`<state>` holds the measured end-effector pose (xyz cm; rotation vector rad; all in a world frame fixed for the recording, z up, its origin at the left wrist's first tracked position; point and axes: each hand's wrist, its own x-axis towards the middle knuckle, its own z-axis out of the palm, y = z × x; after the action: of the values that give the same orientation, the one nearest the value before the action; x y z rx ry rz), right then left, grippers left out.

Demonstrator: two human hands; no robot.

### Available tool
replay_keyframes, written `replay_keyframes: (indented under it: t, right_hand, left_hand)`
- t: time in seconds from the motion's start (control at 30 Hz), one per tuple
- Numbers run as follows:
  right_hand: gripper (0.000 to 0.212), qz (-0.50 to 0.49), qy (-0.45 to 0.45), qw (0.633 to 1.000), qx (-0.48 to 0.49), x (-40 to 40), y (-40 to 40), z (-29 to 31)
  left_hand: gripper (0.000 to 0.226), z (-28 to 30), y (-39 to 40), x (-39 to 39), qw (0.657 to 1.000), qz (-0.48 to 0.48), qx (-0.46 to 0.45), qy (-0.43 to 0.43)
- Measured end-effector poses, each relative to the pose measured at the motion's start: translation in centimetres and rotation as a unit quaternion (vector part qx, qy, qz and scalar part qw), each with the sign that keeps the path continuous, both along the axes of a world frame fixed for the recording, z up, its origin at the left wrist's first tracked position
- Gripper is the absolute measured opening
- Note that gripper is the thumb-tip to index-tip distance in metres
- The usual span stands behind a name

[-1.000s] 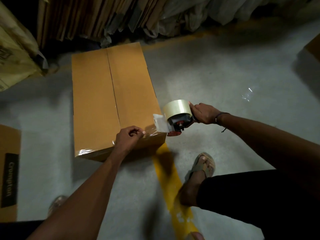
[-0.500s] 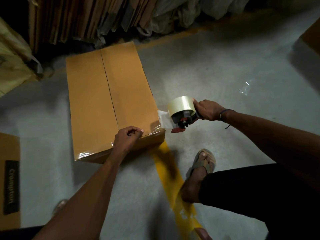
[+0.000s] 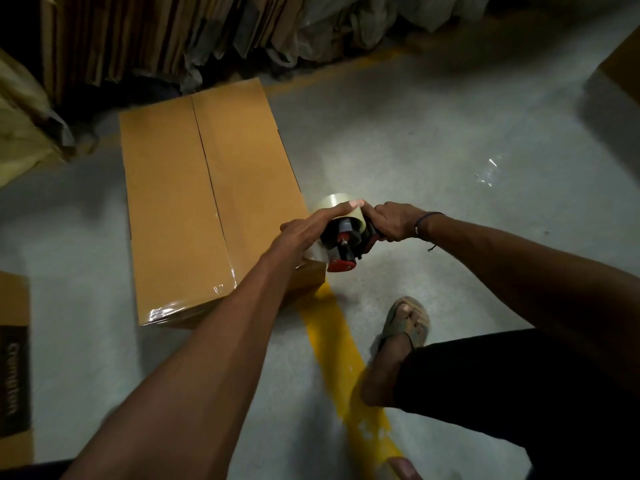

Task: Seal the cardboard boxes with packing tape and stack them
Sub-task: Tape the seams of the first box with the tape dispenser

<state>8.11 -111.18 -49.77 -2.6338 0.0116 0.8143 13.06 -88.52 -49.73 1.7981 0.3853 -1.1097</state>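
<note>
A closed brown cardboard box (image 3: 194, 209) lies on the grey floor, its two top flaps meeting along a centre seam and shiny clear tape across its near end. At the box's near right corner is a tape dispenser (image 3: 344, 242) with a clear tape roll and a red and black body. My right hand (image 3: 394, 225) grips its handle. My left hand (image 3: 311, 233) lies over the roll with straight fingers, the fingertips resting on top of the tape.
Flattened cardboard sheets and plastic bags (image 3: 194, 32) lean against the back wall. Another printed box (image 3: 14, 362) sits at the left edge, and a box corner (image 3: 620, 71) shows at top right. A yellow floor line (image 3: 332, 344) runs under my sandalled foot (image 3: 405, 323). A scrap of clear tape (image 3: 486, 171) lies on the floor.
My left hand left the box's near edge and moved right onto the tape roll. The dispenser came closer to the box corner, and the view shifted slightly.
</note>
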Motion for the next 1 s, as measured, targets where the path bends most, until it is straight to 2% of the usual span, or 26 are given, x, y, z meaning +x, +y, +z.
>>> replay_keyframes:
  t: [0.07, 0.17, 0.27, 0.4, 0.6, 0.63, 0.7, 0.8, 0.87, 1.0]
  right_hand:
    - [0.093, 0.0, 0.002, 1.0, -0.001, 0.2, -0.1, -0.1]
    - [0.096, 0.004, -0.002, 1.0, -0.007, 0.3, -0.1, -0.5]
    - [0.096, 0.005, -0.012, 1.0, -0.006, 0.2, -0.1, -0.8]
    - [0.082, -0.004, -0.037, 0.998, -0.047, -0.5, -0.2, -0.8]
    - [0.085, -0.038, -0.096, 0.991, -0.09, -1.6, -0.8, -1.7]
    - [0.085, -0.055, -0.101, 0.988, -0.103, -2.0, -1.3, -1.7]
    - [0.085, -0.111, -0.112, 0.978, -0.135, -3.0, -2.0, -1.7]
    - [0.086, -0.222, -0.121, 0.953, -0.168, -5.3, -1.7, -3.1]
    - [0.082, -0.285, -0.113, 0.94, -0.15, -7.2, -0.5, -5.4]
    - [0.052, -0.349, -0.066, 0.932, -0.064, -9.4, 2.1, -9.6]
  left_hand:
    - [0.148, 2.5, -0.5, -1.0, 0.999, 0.033, 0.015, -0.015]
    - [0.131, 4.7, -0.7, -2.1, 0.997, 0.07, -0.015, -0.021]
    - [0.127, 4.0, -0.4, -2.2, 0.996, 0.077, -0.029, -0.015]
    - [0.101, 3.2, -0.8, -2.8, 0.995, 0.08, -0.016, -0.048]
    - [0.136, 3.1, 0.0, -2.7, 0.998, -0.022, 0.017, -0.056]
    - [0.135, 3.2, 0.3, -2.7, 0.997, -0.047, 0.019, -0.059]
    - [0.114, 3.2, 0.9, -2.6, 0.991, -0.098, 0.038, -0.082]
    - [0.044, 2.2, 2.2, -2.6, 0.984, -0.118, 0.051, -0.125]
    - [0.017, 1.0, 3.0, -2.8, 0.981, -0.099, 0.052, -0.158]
    - [0.03, -1.7, 3.9, -3.0, 0.956, -0.125, 0.097, -0.247]
